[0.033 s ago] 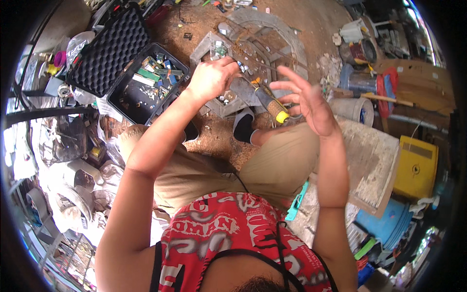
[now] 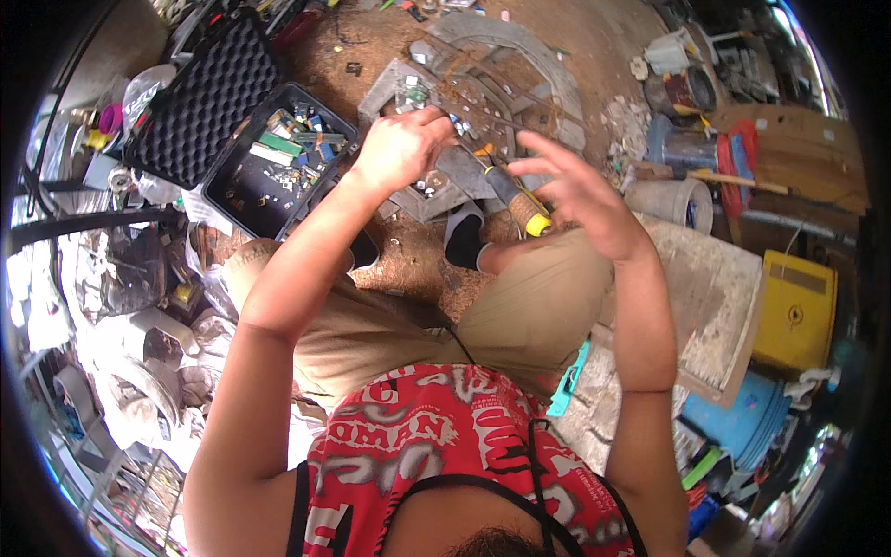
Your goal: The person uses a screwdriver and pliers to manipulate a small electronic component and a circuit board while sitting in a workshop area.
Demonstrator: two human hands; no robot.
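Observation:
My left hand point(image 2: 406, 148) is closed, fingertips pinched together above the grey frame on the ground. What sits inside the pinch is hidden by the fingers. Beside it, a screwdriver-like tool with a yellow and dark handle point(image 2: 518, 200) slants down to the right, and its thin shaft runs up toward the left fingertips. My right hand point(image 2: 589, 204) is open and slightly blurred, its spread fingers close to the handle without wrapping round it. The grey octagonal frame point(image 2: 557, 88) lies between and beyond my feet, with small scraps and bits of circuit board on it.
An open black case point(image 2: 243, 215) with foam in its lid holds green boards and small chips, to the left. On the right are a worn board point(image 2: 710, 306), a yellow case point(image 2: 796, 311), a blue bucket point(image 2: 738, 422) and a whitish bucket point(image 2: 673, 206). A turquoise strip point(image 2: 568, 379) lies by my right thigh.
My right hand's fingers have shifted slightly beside the handle. The left hand stays pinched in nearly the same place. The whole view has moved a little.

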